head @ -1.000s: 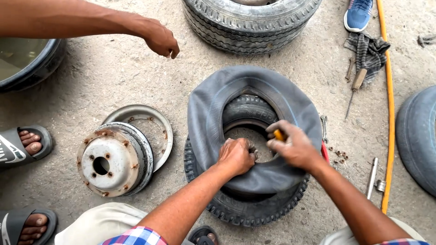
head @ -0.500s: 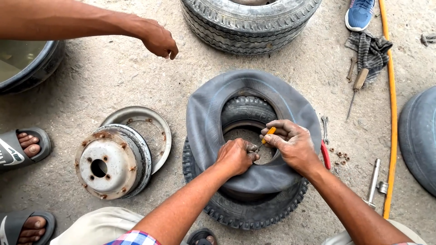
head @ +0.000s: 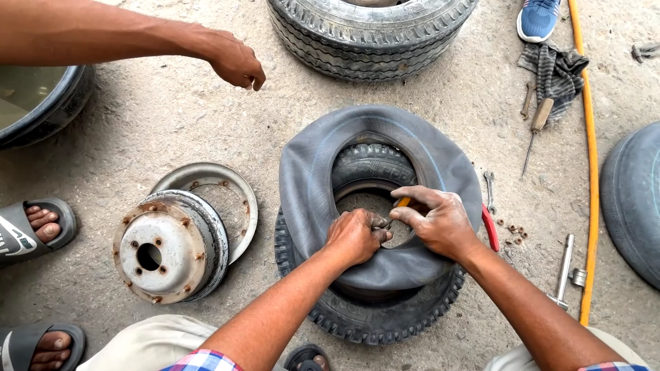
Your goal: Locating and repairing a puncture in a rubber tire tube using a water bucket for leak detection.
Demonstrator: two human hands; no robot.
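Draped limp over the small tyre (head: pixel 371 323) on the ground, the grey inner tube (head: pixel 309 185) looks soft and floppy, best pinched at its inner edge, where the left hand (head: pixel 354 235) clenches it and the right hand (head: pixel 440 221) grips an orange-handled tool (head: pixel 401 203).

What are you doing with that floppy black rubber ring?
Both hands work at the inner edge of a grey inner tube draped over a small tyre. The left hand pinches the rubber; the right hand holds a small orange-handled tool. A wheel rim lies alongside, and another person's hand hovers nearby.
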